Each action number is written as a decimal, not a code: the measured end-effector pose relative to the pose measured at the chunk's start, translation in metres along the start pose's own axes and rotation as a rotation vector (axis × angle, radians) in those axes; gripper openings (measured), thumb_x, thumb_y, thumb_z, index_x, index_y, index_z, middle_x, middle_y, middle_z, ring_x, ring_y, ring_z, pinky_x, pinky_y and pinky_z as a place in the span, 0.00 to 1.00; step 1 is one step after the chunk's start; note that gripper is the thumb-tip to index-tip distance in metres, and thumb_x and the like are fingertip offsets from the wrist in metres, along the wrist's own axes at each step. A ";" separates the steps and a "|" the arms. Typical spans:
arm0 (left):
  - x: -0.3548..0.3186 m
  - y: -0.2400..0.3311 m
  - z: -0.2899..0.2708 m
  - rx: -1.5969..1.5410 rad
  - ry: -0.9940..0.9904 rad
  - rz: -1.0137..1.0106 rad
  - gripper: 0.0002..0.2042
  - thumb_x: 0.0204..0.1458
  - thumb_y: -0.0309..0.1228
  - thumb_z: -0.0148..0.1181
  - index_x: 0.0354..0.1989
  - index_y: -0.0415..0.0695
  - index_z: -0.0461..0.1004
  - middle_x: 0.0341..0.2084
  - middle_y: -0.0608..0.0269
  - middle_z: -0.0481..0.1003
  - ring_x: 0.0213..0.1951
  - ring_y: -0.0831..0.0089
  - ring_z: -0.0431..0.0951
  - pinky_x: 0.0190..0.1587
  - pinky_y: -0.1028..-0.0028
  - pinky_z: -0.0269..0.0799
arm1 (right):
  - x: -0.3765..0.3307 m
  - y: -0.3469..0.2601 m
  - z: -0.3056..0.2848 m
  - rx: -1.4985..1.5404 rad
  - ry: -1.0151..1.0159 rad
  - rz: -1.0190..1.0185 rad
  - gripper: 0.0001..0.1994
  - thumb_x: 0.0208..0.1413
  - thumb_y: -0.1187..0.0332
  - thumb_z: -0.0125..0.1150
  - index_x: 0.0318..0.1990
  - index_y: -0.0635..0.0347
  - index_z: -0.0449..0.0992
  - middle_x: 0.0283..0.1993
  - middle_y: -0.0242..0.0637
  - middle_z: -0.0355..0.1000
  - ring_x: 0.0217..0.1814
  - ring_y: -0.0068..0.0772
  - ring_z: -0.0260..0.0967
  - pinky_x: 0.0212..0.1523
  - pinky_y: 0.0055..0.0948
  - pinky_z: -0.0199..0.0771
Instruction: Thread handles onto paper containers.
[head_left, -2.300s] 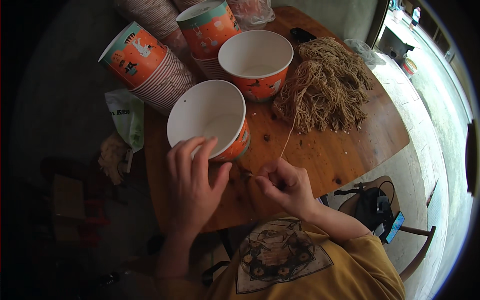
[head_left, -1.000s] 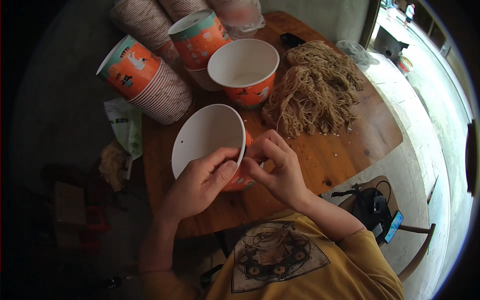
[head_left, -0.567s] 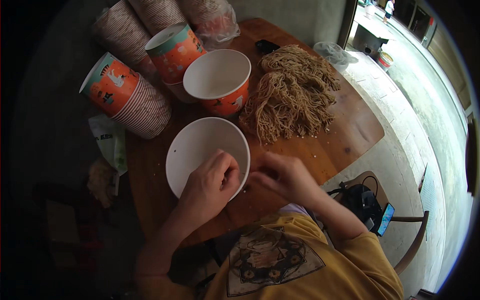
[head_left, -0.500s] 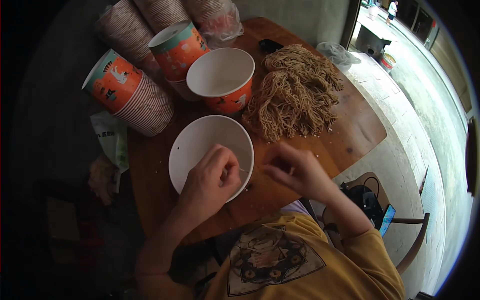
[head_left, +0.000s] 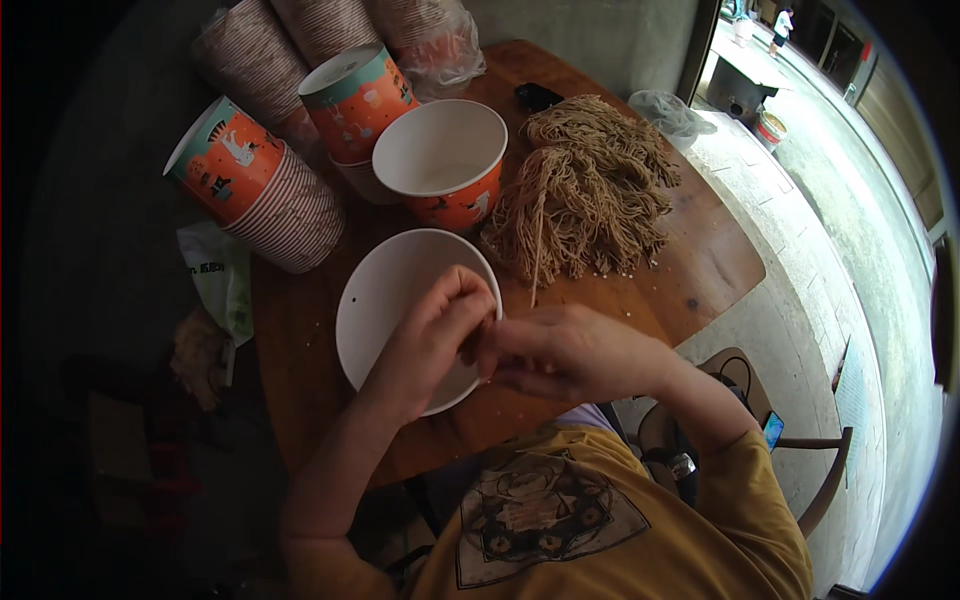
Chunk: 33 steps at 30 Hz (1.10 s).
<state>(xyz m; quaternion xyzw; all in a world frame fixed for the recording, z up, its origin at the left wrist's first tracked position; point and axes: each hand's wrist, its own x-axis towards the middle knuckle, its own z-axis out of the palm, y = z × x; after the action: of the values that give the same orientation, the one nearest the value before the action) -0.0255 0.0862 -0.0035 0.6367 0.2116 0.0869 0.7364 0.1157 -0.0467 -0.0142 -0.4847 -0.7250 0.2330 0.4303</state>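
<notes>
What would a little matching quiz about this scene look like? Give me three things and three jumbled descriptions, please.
1. Left hand
2. Bundle of strands
3. Shirt

A. Tan, heaped on the wooden table
B. Mustard yellow, with a dark print on the front
C. Overlapping, in this view, the white inside of the near tub

Pairs: 1-C; 2-A; 3-B

We identify the near bucket (head_left: 385,300) as paperboard, smooth and matt on its white inner wall. We note rough, fibrous twine in the brown string bundle (head_left: 600,195) and a semi-gloss, knotted wood surface on the table (head_left: 712,262). We read the clear bag (head_left: 668,115) as thin, shiny plastic and the shirt (head_left: 650,540) as matt cloth.
</notes>
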 end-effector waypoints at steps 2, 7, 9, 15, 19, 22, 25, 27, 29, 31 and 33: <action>-0.012 -0.003 -0.002 0.102 -0.001 0.035 0.06 0.62 0.32 0.46 0.36 0.43 0.65 0.26 0.71 0.68 0.30 0.85 0.68 0.33 0.81 0.66 | 0.002 -0.004 0.010 0.033 -0.026 0.001 0.07 0.53 0.73 0.59 0.39 0.54 0.72 0.30 0.36 0.71 0.31 0.36 0.72 0.31 0.33 0.73; -0.040 -0.006 -0.016 0.219 -0.073 0.009 0.06 0.62 0.28 0.48 0.42 0.40 0.65 0.34 0.67 0.69 0.33 0.83 0.70 0.39 0.81 0.69 | 0.002 -0.003 0.034 0.092 -0.098 -0.049 0.08 0.54 0.71 0.58 0.42 0.53 0.70 0.33 0.37 0.72 0.34 0.42 0.72 0.33 0.38 0.73; -0.042 -0.003 -0.019 0.177 -0.105 -0.034 0.07 0.61 0.28 0.49 0.44 0.39 0.65 0.35 0.66 0.69 0.35 0.82 0.70 0.40 0.80 0.70 | 0.003 -0.006 0.031 0.129 -0.128 -0.076 0.10 0.54 0.71 0.58 0.43 0.53 0.69 0.35 0.37 0.72 0.35 0.42 0.73 0.33 0.39 0.73; -0.060 -0.005 -0.013 -0.045 -0.183 -0.098 0.10 0.60 0.27 0.51 0.47 0.39 0.65 0.39 0.64 0.71 0.40 0.79 0.72 0.43 0.78 0.71 | 0.031 -0.036 0.000 0.030 -0.404 -0.210 0.14 0.52 0.69 0.60 0.46 0.54 0.68 0.38 0.39 0.72 0.37 0.43 0.73 0.33 0.39 0.74; -0.057 -0.019 -0.018 0.134 -0.109 -0.106 0.08 0.59 0.27 0.52 0.44 0.39 0.67 0.36 0.66 0.72 0.40 0.80 0.72 0.43 0.79 0.69 | 0.013 -0.063 0.030 0.122 -0.527 -0.184 0.14 0.53 0.69 0.55 0.47 0.56 0.65 0.39 0.41 0.70 0.36 0.45 0.73 0.32 0.38 0.75; -0.054 -0.021 -0.020 0.345 0.003 0.036 0.06 0.60 0.28 0.51 0.41 0.39 0.68 0.33 0.68 0.71 0.38 0.82 0.71 0.42 0.79 0.68 | -0.011 -0.080 0.054 -0.034 -0.579 -0.301 0.13 0.54 0.70 0.49 0.47 0.59 0.63 0.38 0.42 0.67 0.33 0.43 0.73 0.26 0.35 0.77; -0.049 -0.020 -0.022 0.336 0.004 0.060 0.04 0.60 0.28 0.49 0.40 0.41 0.67 0.33 0.68 0.71 0.35 0.84 0.70 0.40 0.81 0.67 | -0.019 -0.088 0.054 -0.126 -0.469 -0.315 0.10 0.54 0.71 0.49 0.44 0.59 0.65 0.29 0.40 0.68 0.26 0.40 0.73 0.21 0.35 0.74; -0.048 -0.012 -0.016 0.322 0.006 0.077 0.04 0.61 0.28 0.49 0.40 0.41 0.67 0.33 0.68 0.71 0.35 0.84 0.70 0.39 0.81 0.67 | -0.013 -0.090 0.038 -0.239 -0.337 -0.251 0.08 0.54 0.71 0.50 0.41 0.58 0.67 0.20 0.37 0.69 0.22 0.39 0.73 0.18 0.37 0.72; -0.041 -0.008 -0.011 0.232 -0.018 0.093 0.04 0.61 0.28 0.48 0.40 0.43 0.67 0.33 0.67 0.72 0.34 0.84 0.70 0.40 0.81 0.67 | 0.001 -0.081 0.006 -0.357 -0.213 -0.163 0.08 0.52 0.71 0.52 0.41 0.57 0.67 0.19 0.36 0.69 0.21 0.39 0.73 0.17 0.36 0.71; -0.037 -0.008 -0.008 0.171 -0.008 0.091 0.05 0.61 0.30 0.48 0.41 0.43 0.66 0.33 0.67 0.73 0.35 0.83 0.70 0.41 0.79 0.67 | 0.014 -0.068 -0.019 -0.413 -0.102 -0.091 0.08 0.51 0.71 0.54 0.40 0.56 0.66 0.20 0.36 0.70 0.22 0.40 0.73 0.19 0.37 0.71; -0.031 -0.004 0.000 0.050 -0.068 0.113 0.06 0.62 0.32 0.48 0.41 0.44 0.66 0.32 0.68 0.73 0.36 0.83 0.71 0.42 0.79 0.67 | 0.020 -0.053 -0.034 -0.436 -0.007 -0.088 0.08 0.52 0.70 0.55 0.39 0.55 0.65 0.22 0.35 0.71 0.25 0.41 0.74 0.22 0.38 0.72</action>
<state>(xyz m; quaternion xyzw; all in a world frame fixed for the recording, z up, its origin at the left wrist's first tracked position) -0.0541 0.0730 -0.0010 0.6683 0.1522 0.1014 0.7211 0.1144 -0.0532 0.0515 -0.5331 -0.7803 0.0535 0.3225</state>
